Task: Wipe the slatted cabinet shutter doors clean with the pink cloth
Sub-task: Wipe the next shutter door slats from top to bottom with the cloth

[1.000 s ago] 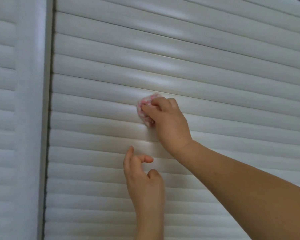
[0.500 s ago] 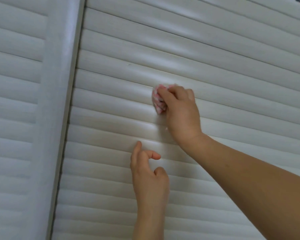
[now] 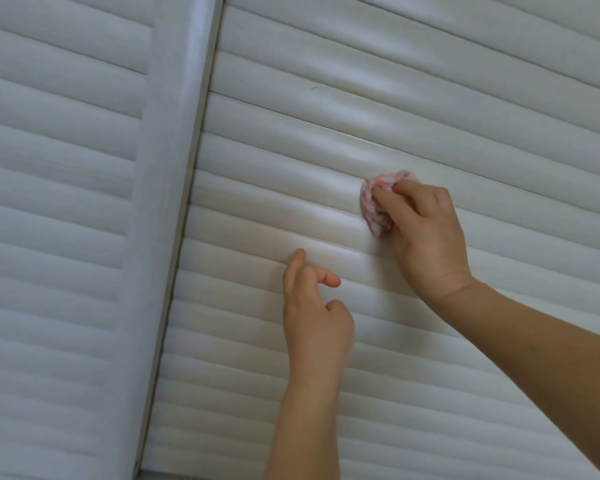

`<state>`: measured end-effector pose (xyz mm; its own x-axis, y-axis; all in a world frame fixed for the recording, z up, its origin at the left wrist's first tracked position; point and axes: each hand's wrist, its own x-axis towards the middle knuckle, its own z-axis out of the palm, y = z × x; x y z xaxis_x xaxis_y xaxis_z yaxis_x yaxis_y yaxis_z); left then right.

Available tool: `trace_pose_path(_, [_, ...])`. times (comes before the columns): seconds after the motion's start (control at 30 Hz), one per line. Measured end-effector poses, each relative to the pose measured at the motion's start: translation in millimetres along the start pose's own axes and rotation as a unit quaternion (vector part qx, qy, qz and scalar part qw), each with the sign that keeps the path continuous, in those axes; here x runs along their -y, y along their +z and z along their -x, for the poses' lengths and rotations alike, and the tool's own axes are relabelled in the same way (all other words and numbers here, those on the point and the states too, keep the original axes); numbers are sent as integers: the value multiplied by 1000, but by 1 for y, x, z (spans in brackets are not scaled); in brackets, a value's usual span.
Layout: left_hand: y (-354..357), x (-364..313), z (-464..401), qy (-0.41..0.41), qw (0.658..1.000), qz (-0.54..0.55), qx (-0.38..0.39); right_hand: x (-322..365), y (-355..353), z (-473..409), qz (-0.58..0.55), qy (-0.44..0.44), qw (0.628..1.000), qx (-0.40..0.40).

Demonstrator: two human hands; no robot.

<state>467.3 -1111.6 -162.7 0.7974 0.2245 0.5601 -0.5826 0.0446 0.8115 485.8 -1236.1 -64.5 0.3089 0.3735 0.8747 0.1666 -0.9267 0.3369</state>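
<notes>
A white slatted shutter door (image 3: 326, 140) fills most of the head view. My right hand (image 3: 426, 233) grips a bunched pink and white cloth (image 3: 374, 202) and presses it against a slat at mid-height. Only the cloth's left part shows past my fingers. Below and to the left, my left hand (image 3: 314, 306) holds nothing; its index fingertip touches a slat while the other fingers are loosely curled.
A second slatted door (image 3: 56, 202) stands on the left, separated by a white vertical frame strip (image 3: 167, 168) and a narrow dark gap (image 3: 187, 188). A small dark speck (image 3: 314, 87) marks an upper slat.
The view has swung so the doors sit further right and more tilted. My right hand with the cloth has slid right along the slats. The left hand keeps its pose.
</notes>
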Motion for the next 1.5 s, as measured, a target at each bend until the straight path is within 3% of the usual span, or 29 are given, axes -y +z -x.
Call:
trace_pose_path(0.17, [-5,12,-1,9,1000,8,-17,54,27,-35,8,-96,995,-17])
trace_pose_path(0.37, [-14,22,-2,19,998,-18,-58,108,55,-69,29,-222,974,39])
trace_pose_path(0.6, [-12,29,5,27,995,-47,-86,90,57,-53,27,-360,931,51])
trace_pose_path(0.77, [-4,35,11,37,993,-56,-95,50,36,-17,43,-328,943,46])
trace_pose_path(1.1, [-4,36,18,52,995,-88,-16,-25,-14,56,97,-194,972,89])
trace_pose_path(1.33, [-10,37,13,48,995,-83,-7,20,2,44,87,-177,979,58])
trace_pose_path(1.5, [-8,35,11,33,996,-76,-37,69,26,32,80,-198,971,111])
